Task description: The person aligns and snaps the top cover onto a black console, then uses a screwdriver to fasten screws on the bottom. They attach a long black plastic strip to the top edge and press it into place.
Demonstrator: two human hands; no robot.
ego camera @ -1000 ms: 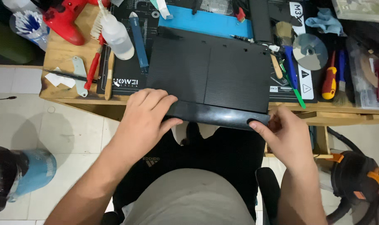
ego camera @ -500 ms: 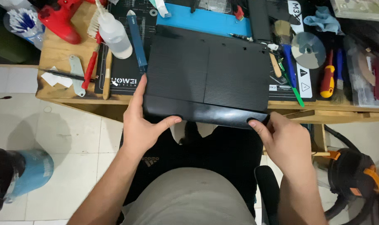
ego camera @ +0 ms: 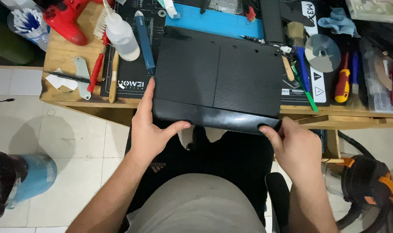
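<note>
Console (ego camera: 218,82), black and ribbed on top, lies flat on the dark work mat (ego camera: 127,82) with its glossy front edge hanging over the wooden bench (ego camera: 62,56) toward you. Your left hand (ego camera: 151,129) clamps the near left corner, fingers up the side and thumb under the front lip, which steadies the body. Your right hand (ego camera: 293,144) pinches the near right corner, thumb pressed on the glossy strip. Beyond it lie a blue pry tool (ego camera: 144,41), a squeeze bottle (ego camera: 121,34), a red brush (ego camera: 97,64) and a disc (ego camera: 321,51), all within reach yet apart from the console.
</note>
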